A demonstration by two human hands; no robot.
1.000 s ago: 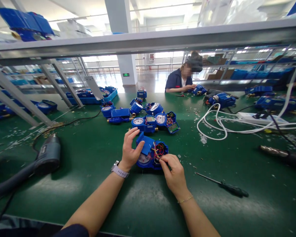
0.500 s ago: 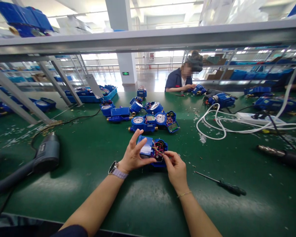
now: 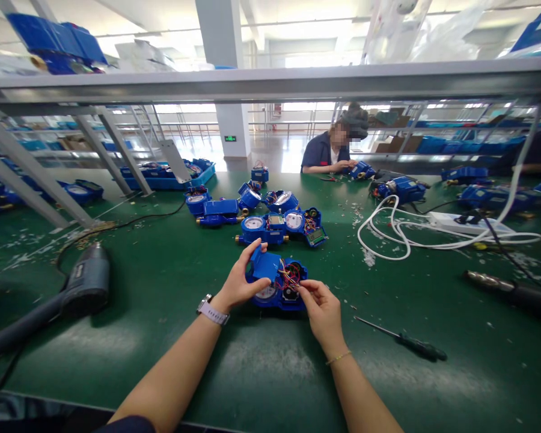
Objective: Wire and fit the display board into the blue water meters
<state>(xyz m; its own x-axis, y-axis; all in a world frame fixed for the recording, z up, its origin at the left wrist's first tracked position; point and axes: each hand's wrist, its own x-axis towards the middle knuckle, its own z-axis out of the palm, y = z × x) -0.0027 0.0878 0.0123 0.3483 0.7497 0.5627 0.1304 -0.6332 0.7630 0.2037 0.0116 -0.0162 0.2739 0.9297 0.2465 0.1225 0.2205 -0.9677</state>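
In front of me on the green bench lies a blue water meter (image 3: 275, 300), its wiring compartment open and full of red, black and yellow wires (image 3: 290, 274). My left hand (image 3: 241, 279) grips its raised blue lid (image 3: 267, 265), thumb in front near the round dial (image 3: 267, 293) and fingers behind. Thumb and forefinger of my right hand (image 3: 320, 307) are pinched together at the compartment's right edge, on the ends of the wires; the fingertips partly hide them. A black square part (image 3: 290, 293) sits in the compartment's lower portion.
More blue meters (image 3: 261, 230) stand just beyond. A screwdriver (image 3: 401, 340) and a heat gun (image 3: 500, 282) lie right, another heat gun (image 3: 88, 279) left. White cable (image 3: 406, 240) loops near a power strip (image 3: 469, 222). A co-worker (image 3: 329, 150) sits opposite, beneath a shelf edge (image 3: 270, 87).
My left thumb has shifted from the compartment to the dial, and the lid now stands tilted with the dial showing. My right hand stays pinched at the compartment's edge. The view has tipped slightly.
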